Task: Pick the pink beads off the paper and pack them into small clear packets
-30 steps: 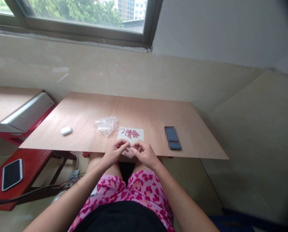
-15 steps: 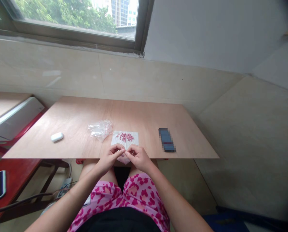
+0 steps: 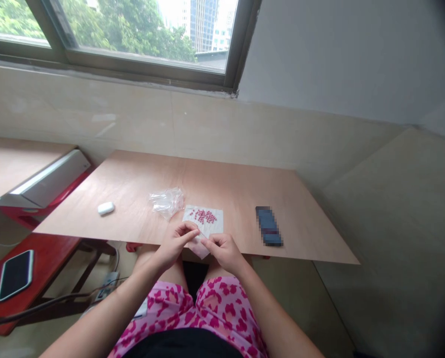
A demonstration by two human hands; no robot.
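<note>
Both my hands meet at the near edge of a light wooden table [image 3: 140, 179]. My left hand [image 3: 177, 241] and my right hand [image 3: 222, 248] each pinch a small clear plastic bag [image 3: 200, 247] between them, fingers closed on it. Just beyond the hands lies a white sheet [image 3: 215, 226] with several small pink beads [image 3: 203, 216] heaped on it. A crumpled clear plastic bag [image 3: 166, 200] lies to the left of the sheet.
A small white case [image 3: 106, 208] rests on the table's left part, a dark phone [image 3: 269, 225] on its right. A second phone [image 3: 15, 274] lies on a red bench at the lower left. A wall with a window [image 3: 133, 30] stands behind.
My hands stay together at the table edge, fingers shifting slightly on the small bag. The view has shifted with my head; the things on the table lie where they were.
</note>
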